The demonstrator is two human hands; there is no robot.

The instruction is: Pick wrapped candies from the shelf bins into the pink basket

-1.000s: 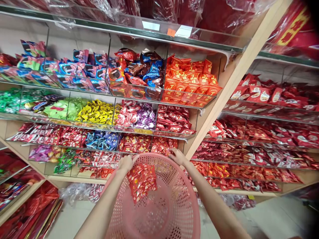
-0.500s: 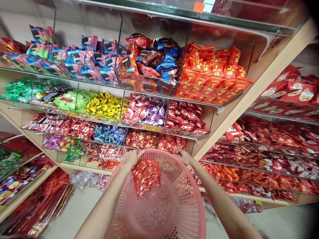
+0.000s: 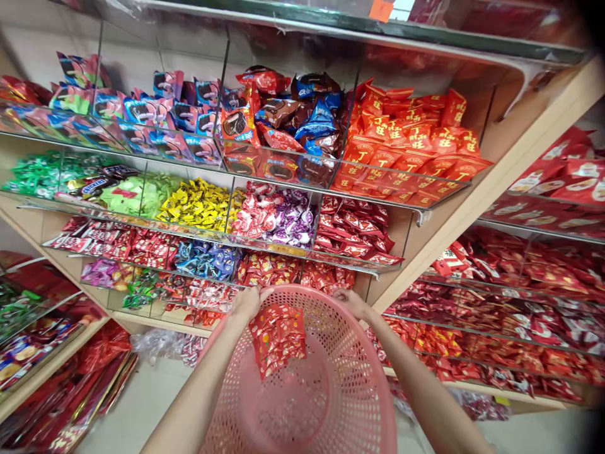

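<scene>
A large pink perforated plastic basket (image 3: pixel 293 403) is held out at the bottom middle, tilted so that I look into it. My left hand (image 3: pixel 246 305) grips its far rim on the left, fingers closed over the edge. On the right part of the same rim, my right hand (image 3: pixel 352 304) is closed as well, its fingertips partly hidden behind the rim. Several red candy packets (image 3: pixel 278 337) with colored dots lie together against the inner wall, close to my left hand. Just beyond the rim, red wrapped candies (image 3: pixel 269 269) fill the low shelf.
Glass-fronted shelves hold orange-red snack packs (image 3: pixel 406 151), blue and brown biscuit packs (image 3: pixel 297 113), yellow candies (image 3: pixel 201 205) and purple candies (image 3: pixel 295 217). A slanting wooden panel (image 3: pixel 454 208) divides off another rack on the right. A clear plastic bag (image 3: pixel 158 340) lies on the floor below.
The view has shifted slightly, and the shelves on the right appear a little larger and farther right. Both hands keep their hold on the basket rim, and the packets lie much as before.
</scene>
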